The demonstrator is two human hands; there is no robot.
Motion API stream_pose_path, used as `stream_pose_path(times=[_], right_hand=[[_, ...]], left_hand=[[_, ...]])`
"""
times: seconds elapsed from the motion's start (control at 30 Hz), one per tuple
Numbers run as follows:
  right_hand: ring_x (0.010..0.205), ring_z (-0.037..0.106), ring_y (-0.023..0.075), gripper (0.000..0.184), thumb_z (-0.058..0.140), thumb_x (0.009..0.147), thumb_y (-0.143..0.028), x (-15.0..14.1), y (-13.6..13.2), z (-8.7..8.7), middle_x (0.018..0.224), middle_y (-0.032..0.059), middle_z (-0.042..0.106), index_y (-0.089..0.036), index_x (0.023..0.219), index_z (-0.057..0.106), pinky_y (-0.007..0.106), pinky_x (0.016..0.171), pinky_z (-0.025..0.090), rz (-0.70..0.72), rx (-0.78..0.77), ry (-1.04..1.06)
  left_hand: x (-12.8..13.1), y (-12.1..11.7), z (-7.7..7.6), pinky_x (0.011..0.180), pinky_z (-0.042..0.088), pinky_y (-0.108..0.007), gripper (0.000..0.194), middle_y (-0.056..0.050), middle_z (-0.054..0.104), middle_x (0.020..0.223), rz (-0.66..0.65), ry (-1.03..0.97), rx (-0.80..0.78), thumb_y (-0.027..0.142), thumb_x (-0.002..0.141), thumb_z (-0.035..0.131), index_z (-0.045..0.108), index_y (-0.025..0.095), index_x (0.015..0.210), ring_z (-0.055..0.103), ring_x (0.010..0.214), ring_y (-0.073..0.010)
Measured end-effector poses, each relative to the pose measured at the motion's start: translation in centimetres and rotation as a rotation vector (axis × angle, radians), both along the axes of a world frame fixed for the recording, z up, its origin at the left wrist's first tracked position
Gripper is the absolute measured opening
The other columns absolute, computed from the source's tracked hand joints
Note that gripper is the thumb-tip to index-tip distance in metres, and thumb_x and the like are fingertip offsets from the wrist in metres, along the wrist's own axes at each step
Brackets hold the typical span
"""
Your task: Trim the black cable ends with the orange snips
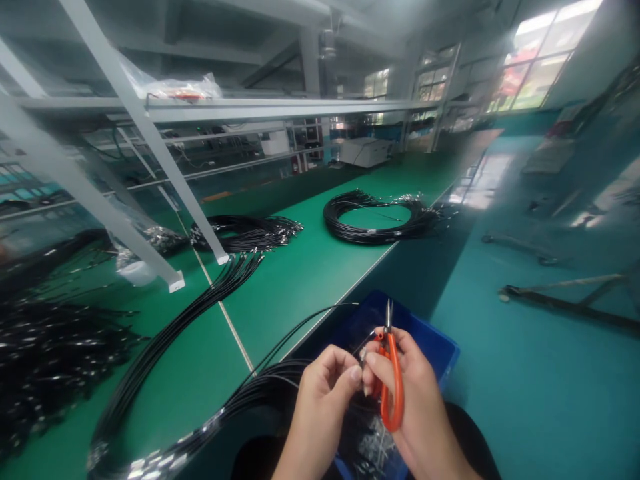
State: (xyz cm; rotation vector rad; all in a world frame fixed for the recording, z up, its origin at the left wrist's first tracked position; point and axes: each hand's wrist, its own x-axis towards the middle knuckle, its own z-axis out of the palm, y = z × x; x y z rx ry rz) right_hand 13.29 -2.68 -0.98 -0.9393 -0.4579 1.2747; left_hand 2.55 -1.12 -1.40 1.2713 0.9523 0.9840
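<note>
My right hand (415, 383) holds a pair of scissors (395, 407) with orange handles, its short metal blades pointing up. The thumb and forefinger of that hand also meet a small greyish piece at the fingertips. My left hand (323, 397) is closed in a pinch at the same spot, touching or nearly touching the right fingertips. What it pinches is too small to make out. Just left of it lies a bundle of black cables (265, 390), reaching over the table edge. One loose cable (305, 321) arches out of the bundle, its tip behind the hands.
Below my hands is a blue bin (447, 350) with small clear scraps inside. Coiled black cables (370, 233) lie on the green table (280, 280), with another coil (245, 233) and a dark cable pile (55, 373) at left. White shelf posts (165, 157) rise from the table.
</note>
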Motion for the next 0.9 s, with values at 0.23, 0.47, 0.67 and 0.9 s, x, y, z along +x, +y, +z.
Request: stream_pose_path(times=[0.23,0.47,0.67,0.9], right_hand=[[0.056,0.056,0.0125,0.031,0.068,0.071,-0.017,-0.4,-0.4,-0.5,0.072,-0.0031,0.058,-0.021,0.095,0.049,0.021,0.046,0.042,0.016,-0.015,0.09],[0.054,0.052,0.0102,0.03,0.066,0.075,-0.018,-0.6,-0.4,-0.8,0.072,-0.0037,0.058,-0.023,0.098,0.048,0.021,0.049,0.043,0.056,0.039,0.066],[0.052,0.052,0.0102,0.023,0.062,0.078,-0.014,-0.6,-0.4,-0.5,0.068,-0.0044,0.057,-0.021,0.095,0.047,0.023,0.051,0.043,0.078,0.094,0.098],[0.054,0.051,0.0092,0.03,0.069,0.072,-0.015,-0.7,-0.4,-0.3,0.071,-0.0045,0.057,-0.022,0.094,0.049,0.019,0.048,0.041,0.06,0.041,0.069]], left_hand=[[0.4,-0.2,-0.1,0.047,0.033,-0.019,0.012,0.003,0.054,0.065,0.018,0.03,-0.026,0.029,0.084,0.054,0.051,0.018,0.08,0.042,0.051,-0.009],[0.7,0.0,0.8,0.051,0.041,-0.022,0.013,0.001,0.056,0.059,0.142,0.073,0.075,0.027,0.084,0.055,0.055,0.017,0.075,0.052,0.053,-0.0124],[-0.2,0.6,0.7,0.054,0.039,-0.023,0.016,0.002,0.053,0.055,0.021,-0.131,-0.044,0.025,0.086,0.052,0.053,0.015,0.074,0.049,0.052,-0.0106],[0.2,-0.3,0.9,0.055,0.041,-0.022,0.007,0.0,0.056,0.069,0.195,0.116,0.196,0.021,0.082,0.059,0.061,0.017,0.076,0.054,0.058,-0.0117]])
